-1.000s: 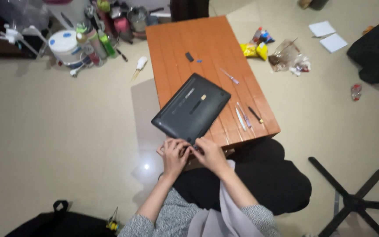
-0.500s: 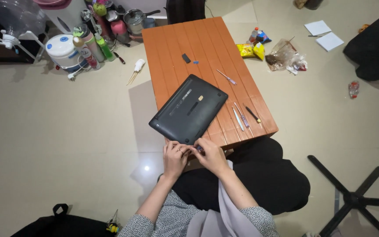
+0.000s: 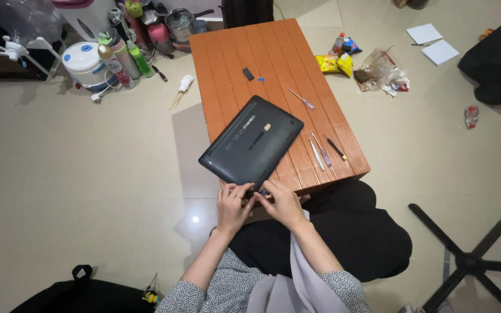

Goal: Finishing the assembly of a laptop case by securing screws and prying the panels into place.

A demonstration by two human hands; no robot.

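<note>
Laptop (image 3: 251,142) was dark grey-black w/ a small yellow sticker. Surface (image 3: 273,58) was orange-brown, slatted. Floor (image 3: 76,174) pale beige tile. Sleeves (image 3: 215,287) were white w/ small black specks; trousers (image 3: 343,237) black. Snack packets (image 3: 334,62) yellow. Bottle (image 3: 138,58) green. Papers (image 3: 433,43) white.

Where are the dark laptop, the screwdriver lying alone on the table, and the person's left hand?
dark laptop (image 3: 251,142), head view, middle of its underside.
screwdriver (image 3: 301,99), head view, middle of its shaft.
left hand (image 3: 232,206), head view, back of the hand.
</note>
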